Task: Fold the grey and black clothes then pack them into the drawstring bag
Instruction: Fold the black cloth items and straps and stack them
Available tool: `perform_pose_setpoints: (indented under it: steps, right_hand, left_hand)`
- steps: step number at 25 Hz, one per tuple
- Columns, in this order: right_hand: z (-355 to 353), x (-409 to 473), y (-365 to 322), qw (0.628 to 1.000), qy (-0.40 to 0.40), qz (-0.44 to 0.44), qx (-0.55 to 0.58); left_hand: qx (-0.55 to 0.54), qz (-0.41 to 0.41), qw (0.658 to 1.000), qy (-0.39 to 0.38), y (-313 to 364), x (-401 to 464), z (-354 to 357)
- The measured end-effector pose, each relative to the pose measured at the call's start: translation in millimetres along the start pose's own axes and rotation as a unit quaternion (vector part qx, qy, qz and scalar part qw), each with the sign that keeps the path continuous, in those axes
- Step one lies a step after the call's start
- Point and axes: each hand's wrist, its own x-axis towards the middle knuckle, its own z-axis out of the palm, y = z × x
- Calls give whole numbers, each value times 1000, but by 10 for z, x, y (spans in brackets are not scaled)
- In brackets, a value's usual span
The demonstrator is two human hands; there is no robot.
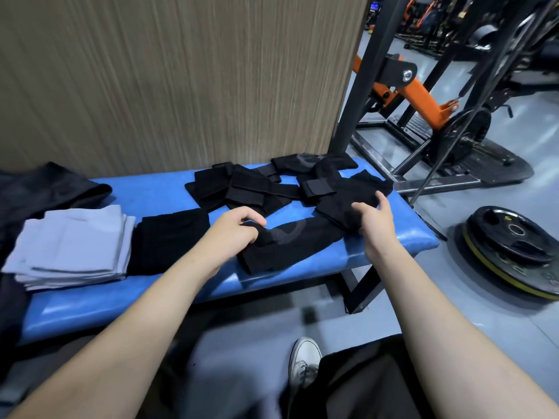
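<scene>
Grey stack sits folded at the left of the blue table, folded black piece beside it. Mid-right, my left hand & right hand have fingers curled, pinching a black garment mid-fold. Unfolded black pile behind, so prob halfway imo. Dark bag-ish fabric far left, can't tell what's in it.
</scene>
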Motion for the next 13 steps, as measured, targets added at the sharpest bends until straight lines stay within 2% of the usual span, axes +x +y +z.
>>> perform_pose_setpoints:
  steps: [2,4,5,6,8,9,10,13]
  right_hand:
    - [4,-57,-24,989,76,-22,-125]
    - [11,-129,-52,959,129,-127,-218]
    - [18,-149,-57,955,92,-182,-215]
    - [48,-195,-63,960,12,-201,-197]
    - [130,-284,-26,946,-158,-162,-233]
    - [163,-278,24,932,-193,-141,-273]
    - [186,-237,73,923,-192,-132,-307]
    - [206,-94,145,910,-108,-132,-379]
  left_hand:
    - [14,16,1000,2,-62,-32,-62]
    - [29,31,999,2,-84,-68,-90]
    - [37,39,999,0,-84,-88,-99]
    - [44,44,998,-2,-84,-100,-104]
    - [56,50,997,-8,-90,-124,-122]
    - [60,50,997,-11,-87,-143,-140]
    - [61,49,997,-14,-84,-161,-155]
    - [46,51,997,-17,-45,-230,-212]
